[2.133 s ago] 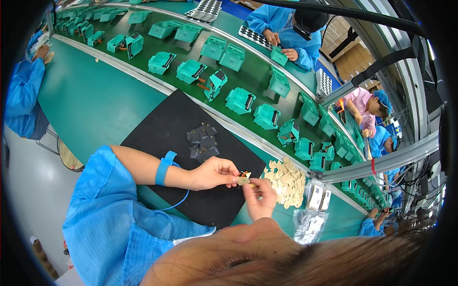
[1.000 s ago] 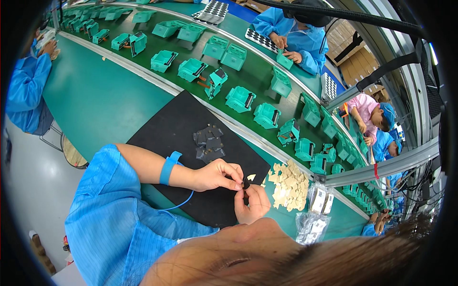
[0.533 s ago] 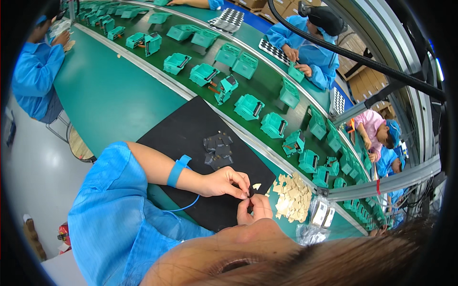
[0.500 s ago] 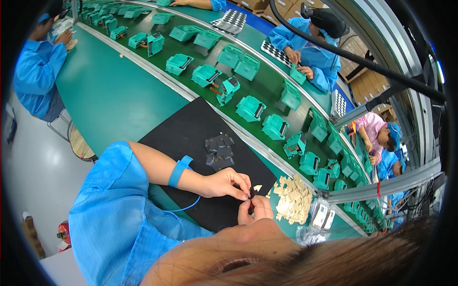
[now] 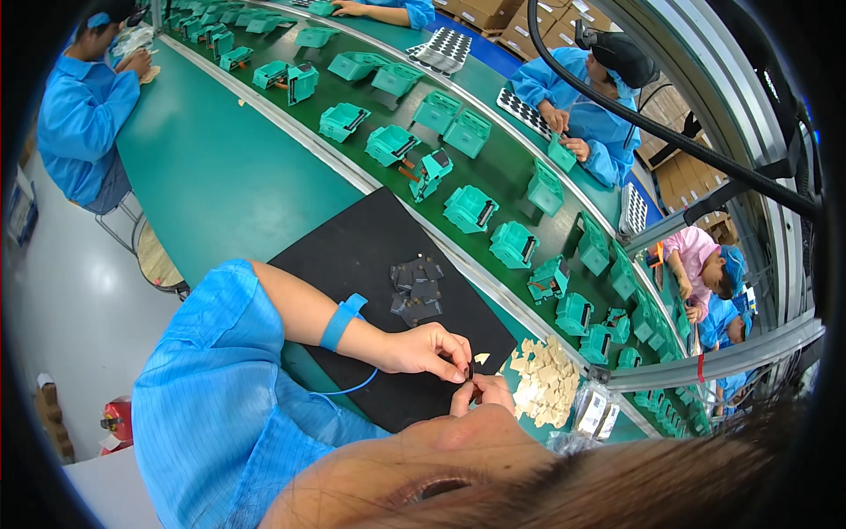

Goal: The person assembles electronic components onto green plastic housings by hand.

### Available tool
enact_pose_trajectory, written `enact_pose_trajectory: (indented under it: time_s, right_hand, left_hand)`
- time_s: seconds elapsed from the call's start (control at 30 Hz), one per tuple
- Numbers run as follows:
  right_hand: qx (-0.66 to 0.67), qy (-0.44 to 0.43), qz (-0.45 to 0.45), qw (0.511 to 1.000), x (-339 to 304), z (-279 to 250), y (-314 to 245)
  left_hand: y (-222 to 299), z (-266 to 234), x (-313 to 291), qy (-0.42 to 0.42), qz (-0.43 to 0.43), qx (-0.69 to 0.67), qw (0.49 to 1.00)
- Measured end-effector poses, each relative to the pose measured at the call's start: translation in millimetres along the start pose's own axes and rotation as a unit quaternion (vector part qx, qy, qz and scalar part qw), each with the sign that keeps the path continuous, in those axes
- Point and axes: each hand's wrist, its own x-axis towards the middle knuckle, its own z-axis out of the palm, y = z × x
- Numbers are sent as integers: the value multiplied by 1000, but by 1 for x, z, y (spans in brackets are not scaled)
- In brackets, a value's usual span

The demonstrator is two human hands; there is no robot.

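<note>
My left hand, with a blue strap round its wrist, is closed in a pinch over the black mat. My right hand meets it fingertip to fingertip, also pinching. Between them is a small dark piece, mostly covered by the fingers. A pale paper scrap lies just beyond the fingertips. Farther up the mat, several flat dark pieces lie in a loose heap. To the right of my hands is a pile of cream paper scraps.
A conveyor carries several green plastic housings past the mat's far side. Small plastic packets lie beside the paper pile. Co-workers sit across the belt and at the far left. A metal frame crosses at right.
The whole view has shifted slightly. My hands stay together at the same spot on the mat, and the dark piece shows a little more between the fingertips.
</note>
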Motion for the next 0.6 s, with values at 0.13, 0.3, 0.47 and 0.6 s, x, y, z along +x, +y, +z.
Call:
enact_pose_trajectory:
  time_s: [0.13,0.3,0.47,0.6]
  right_hand:
    - [15,-1,1,1000,0,-1,2]
    - [-4,-2,22,1000,2,-18,26]
    - [-139,-93,303,938,-8,-58,86]
    - [-391,-124,265,872,-15,-65,100]
  left_hand:
    - [-4,-1,1,9,-13,-19,1000]
    - [-7,-5,4,3,-3,-5,1000]
    - [-5,-3,3,-9,-8,5,1000]
    - [-5,-2,3,-22,-16,7,1000]
